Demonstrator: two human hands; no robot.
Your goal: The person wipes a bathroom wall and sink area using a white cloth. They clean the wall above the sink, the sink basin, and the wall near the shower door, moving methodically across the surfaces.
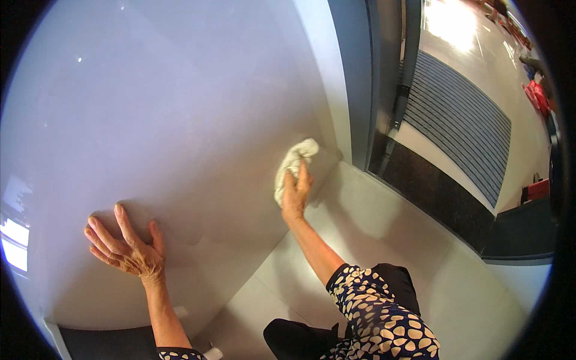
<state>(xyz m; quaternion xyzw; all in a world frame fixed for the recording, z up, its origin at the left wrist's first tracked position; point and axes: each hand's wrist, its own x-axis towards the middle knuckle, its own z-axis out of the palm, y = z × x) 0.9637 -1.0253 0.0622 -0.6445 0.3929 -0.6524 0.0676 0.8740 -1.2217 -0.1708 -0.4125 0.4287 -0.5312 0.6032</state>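
Note:
A large smooth, glossy pale-grey panel (180,108) fills the left and middle of the view. My left hand (133,249) lies against its lower left part, fingers spread and nothing in them. Farther right, my right hand (295,193) grips a crumpled off-white cloth (294,159) and presses it to the panel, low down near the corner by the door frame. Part of the cloth is hidden behind my fingers.
Right of the panel stands a dark grey door frame (354,78), with a black threshold (432,192) at its foot. Beyond it lies a ribbed grey mat (459,120). Pale tiles (360,222) cover the floor. Red items (536,99) sit at the far right edge.

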